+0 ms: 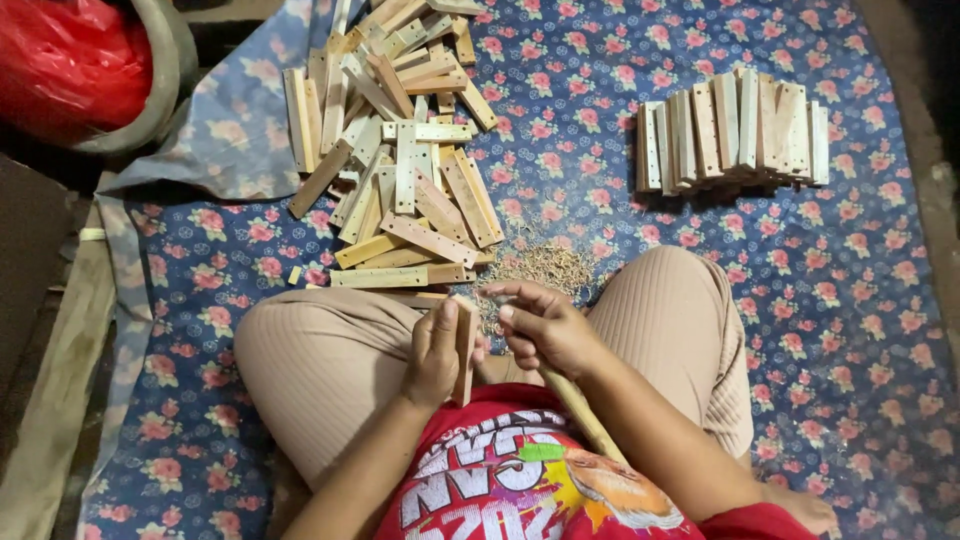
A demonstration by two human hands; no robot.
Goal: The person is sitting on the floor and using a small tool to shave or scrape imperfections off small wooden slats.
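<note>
My left hand (434,352) grips a short wooden slat (465,348) upright over my lap. Close beside it, my right hand (541,324) pinches something tiny between its fingertips at the slat's upper end; a wooden stick (585,412) runs down from under that hand across my red shirt. Just beyond my hands lies a small heap of thin wooden pins (545,265) on the flowered blue cloth (860,300). I sit cross-legged, knees in tan ribbed trousers spread to either side.
A loose pile of drilled wooden slats (400,160) spreads across the cloth ahead and to the left. A neat row of stacked slats (735,130) stands at the upper right. A red bag in a dark tub (70,60) sits at the top left corner.
</note>
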